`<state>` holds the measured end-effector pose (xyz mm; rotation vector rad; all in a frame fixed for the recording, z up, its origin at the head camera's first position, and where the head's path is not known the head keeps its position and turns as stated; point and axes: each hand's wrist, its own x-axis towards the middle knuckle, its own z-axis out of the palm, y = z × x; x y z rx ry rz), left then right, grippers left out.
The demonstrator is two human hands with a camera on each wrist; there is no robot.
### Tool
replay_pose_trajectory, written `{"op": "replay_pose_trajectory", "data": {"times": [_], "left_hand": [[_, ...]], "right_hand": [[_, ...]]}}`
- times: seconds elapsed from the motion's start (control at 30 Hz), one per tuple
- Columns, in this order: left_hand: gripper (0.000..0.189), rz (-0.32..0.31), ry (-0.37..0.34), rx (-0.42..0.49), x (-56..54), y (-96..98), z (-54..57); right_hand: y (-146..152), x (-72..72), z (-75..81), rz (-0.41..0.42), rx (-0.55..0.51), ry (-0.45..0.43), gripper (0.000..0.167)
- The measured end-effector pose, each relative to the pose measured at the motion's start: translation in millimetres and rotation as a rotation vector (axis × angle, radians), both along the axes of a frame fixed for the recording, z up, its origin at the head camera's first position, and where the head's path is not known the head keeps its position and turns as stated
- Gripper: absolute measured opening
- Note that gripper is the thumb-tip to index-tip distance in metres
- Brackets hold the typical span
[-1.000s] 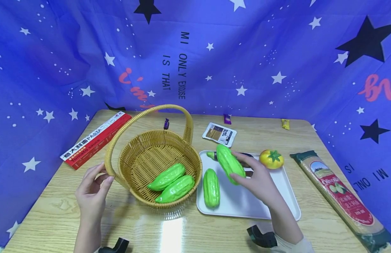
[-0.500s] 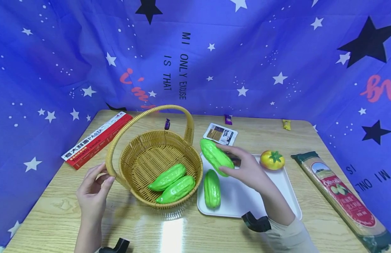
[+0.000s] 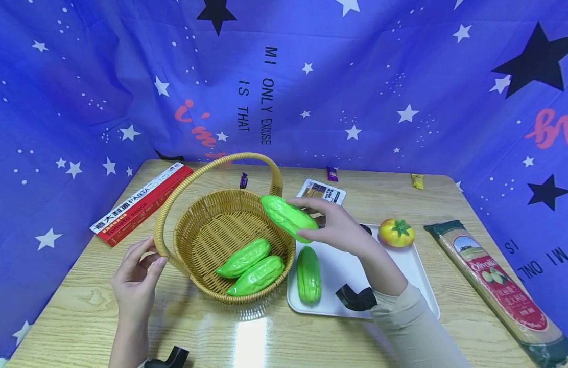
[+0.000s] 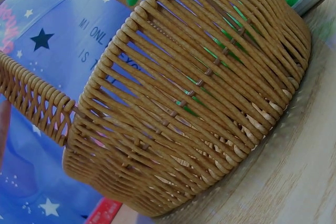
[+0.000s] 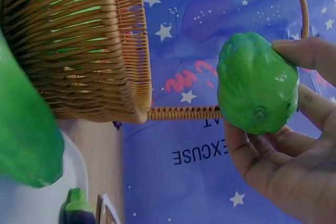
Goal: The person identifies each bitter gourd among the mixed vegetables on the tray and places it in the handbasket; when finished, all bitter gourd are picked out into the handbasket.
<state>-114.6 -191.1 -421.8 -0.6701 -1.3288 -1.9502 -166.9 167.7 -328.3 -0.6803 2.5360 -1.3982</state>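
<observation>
In the head view my right hand [image 3: 336, 225] grips a bright green bitter melon [image 3: 288, 217] between thumb and fingers, held up over the right rim of the wicker basket [image 3: 219, 230]. The right wrist view shows the blunt stem end of this bitter melon [image 5: 257, 90], with the basket beside it. My left hand [image 3: 136, 271] pinches the basket's handle near its lower left end. Inside the basket two more bitter melons [image 3: 244, 257] lie side by side. Another bitter melon [image 3: 308, 274] rests on the white tray [image 3: 344, 301], at its left side.
On the tray are a yellow-orange tomato [image 3: 397, 233] and an eggplant [image 5: 79, 211], mostly hidden by my right hand in the head view. A red pasta box [image 3: 141, 204] lies left, a spaghetti bag [image 3: 500, 286] right. A flat packet [image 3: 321, 191] and small candies [image 3: 417, 181] lie behind.
My right hand has carried the bitter melon left and up, from above the tray to the basket's right rim. The left hand and basket have stayed in place.
</observation>
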Motion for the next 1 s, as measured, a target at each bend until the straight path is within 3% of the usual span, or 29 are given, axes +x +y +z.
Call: {"op": "replay_pose_trajectory", "data": {"times": [0.53, 0.77, 1.0], "left_hand": [[0.039, 0.002, -0.005, -0.007, -0.1, -0.5, 0.1], [0.039, 0.003, 0.000, -0.006, -0.2, 0.0, 0.7], [0.039, 0.009, -0.008, -0.007, 0.1, -0.2, 0.5]], "right_hand": [[-20.1, -18.4, 5.8, 0.116, 0.045, 0.035, 0.057], [-27.6, -25.1, 11.4, 0.159, 0.050, 0.008, 0.057], [-38.2, -31.6, 19.9, 0.193, 0.149, 0.053, 0.056]]}}
